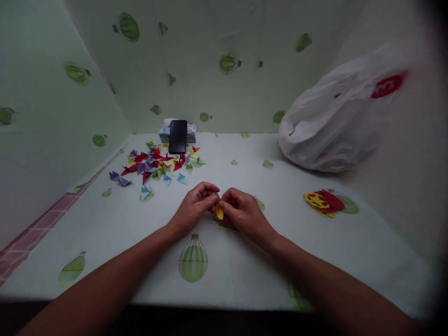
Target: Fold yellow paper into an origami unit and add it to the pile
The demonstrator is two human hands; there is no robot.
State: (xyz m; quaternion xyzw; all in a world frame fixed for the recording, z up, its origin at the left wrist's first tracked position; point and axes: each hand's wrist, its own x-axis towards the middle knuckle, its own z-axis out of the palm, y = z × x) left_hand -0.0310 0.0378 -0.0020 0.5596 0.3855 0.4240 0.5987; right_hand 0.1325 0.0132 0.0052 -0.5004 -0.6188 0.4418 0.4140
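Observation:
A small folded piece of yellow paper (219,212) is pinched between my two hands near the middle of the table. My left hand (199,204) is closed, thumb and fingertips on the paper's upper left side. My right hand (245,212) is closed too, gripping it from the right with bent fingers. Part of the paper is hidden behind the fingers. Just under my right hand, a dark brown flat piece with a yellowish edge (228,226) lies on the tablecloth, mostly covered, so I cannot make out what it is.
Many folded paper birds (154,163) lie scattered at the back left. Behind them a black phone (178,136) leans on a tissue box (191,133). A white plastic bag (329,126) stands at the back right. Red and yellow paper cutouts (324,202) lie at the right.

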